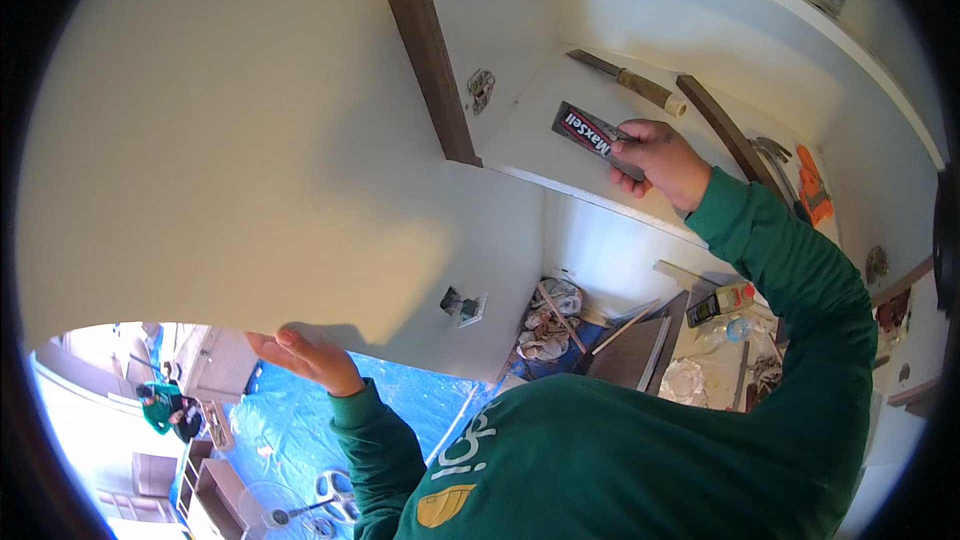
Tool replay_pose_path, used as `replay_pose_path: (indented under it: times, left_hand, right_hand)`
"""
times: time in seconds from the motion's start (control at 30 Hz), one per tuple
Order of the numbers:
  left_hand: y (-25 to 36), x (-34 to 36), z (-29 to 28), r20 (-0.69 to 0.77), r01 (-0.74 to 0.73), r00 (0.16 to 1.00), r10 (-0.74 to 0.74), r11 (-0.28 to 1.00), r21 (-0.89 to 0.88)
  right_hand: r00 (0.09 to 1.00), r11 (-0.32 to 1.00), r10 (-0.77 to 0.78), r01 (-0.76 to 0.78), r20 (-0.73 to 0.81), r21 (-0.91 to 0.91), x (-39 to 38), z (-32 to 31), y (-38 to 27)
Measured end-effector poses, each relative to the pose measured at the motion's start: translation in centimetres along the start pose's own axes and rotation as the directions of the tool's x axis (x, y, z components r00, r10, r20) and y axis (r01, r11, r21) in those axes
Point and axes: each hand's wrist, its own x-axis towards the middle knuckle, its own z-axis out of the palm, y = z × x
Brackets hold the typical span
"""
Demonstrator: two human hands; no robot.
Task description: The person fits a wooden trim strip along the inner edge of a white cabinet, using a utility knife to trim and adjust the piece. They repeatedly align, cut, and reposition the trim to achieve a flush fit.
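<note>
From the head camera we look down past our green sleeves at a white cabinet. Our right hand [655, 158] is up on the shelf [530, 135], fingers wrapped around a grey tube [592, 135] that lies flat on the shelf board, its far end pointing towards the dark wooden upright [425, 50]. The grip sits at the tube's near end, likely so we can lift or slide it off the board. Just beyond it rests a knife with a pale handle [630, 82], apart from the tube. Our left hand [305, 358] is spread flat and open under the lower edge of the big white door panel [230, 140], holding nothing, seemingly propping the door so it stays out of the way. Below, blue plastic sheeting [290, 420] covers the floor, with a bundle of rags [548, 325] beside it and another person in green far off at the lower left
</note>
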Motion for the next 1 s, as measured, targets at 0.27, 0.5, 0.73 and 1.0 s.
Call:
replay_pose_path:
  times: [0.27, 0.5, 0.73, 1.0]
  left_hand:
    - [11.0, -5.5, 1.3, 0.322, -0.035, 0.933, 0.160, 0.932, -0.361]
    - [23.7, -3.4, 5.6, 0.628, 0.619, 0.524, 0.575, 0.250, -0.745]
    - [28.9, -4.1, 7.4, 0.575, 0.754, 0.528, 0.625, -0.035, -0.656]
    - [25.0, -5.3, 7.4, 0.634, 0.724, 0.601, 0.487, 0.004, -0.689]
  right_hand:
    - [0.992, 0.992, -0.124, 0.124, -0.006, -0.018, 1.2, -0.2, 1.0]
    - [0.987, 0.987, -0.148, 0.143, 0.062, 0.069, 1.4, -0.8, 1.7]
    - [0.986, 0.986, -0.148, 0.141, 0.081, 0.089, 1.8, -0.6, 2.1]
    - [0.991, 0.992, -0.109, 0.103, 0.076, 0.071, 2.1, 0.1, 1.4]
